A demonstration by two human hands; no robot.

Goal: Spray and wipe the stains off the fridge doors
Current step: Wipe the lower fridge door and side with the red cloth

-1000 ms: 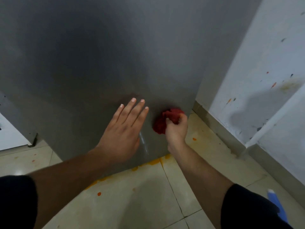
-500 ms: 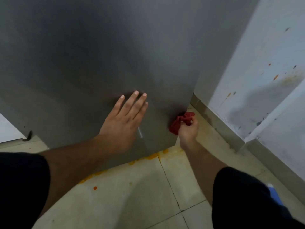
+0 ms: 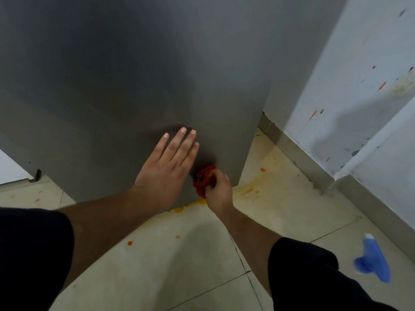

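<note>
The grey fridge door [image 3: 125, 75] fills the upper left of the head view. My left hand [image 3: 167, 167] lies flat on the door's lower part, fingers straight and together. Just to its right, my right hand [image 3: 216, 190] grips a crumpled red cloth [image 3: 204, 179] and holds it against the door close to its bottom right corner. A blue spray bottle [image 3: 371, 262] stands on the floor at the lower right, apart from both hands.
Orange and yellow stains [image 3: 247, 189] mark the pale floor tiles along the fridge's bottom edge. A white wall [image 3: 350, 86] with small coloured specks and a grey skirting runs along the right. A white unit [image 3: 9, 169] shows at the far left.
My right hand has carried the red cloth leftwards and down from the door's right edge to just beside my left hand. My left hand has stayed flat on the door.
</note>
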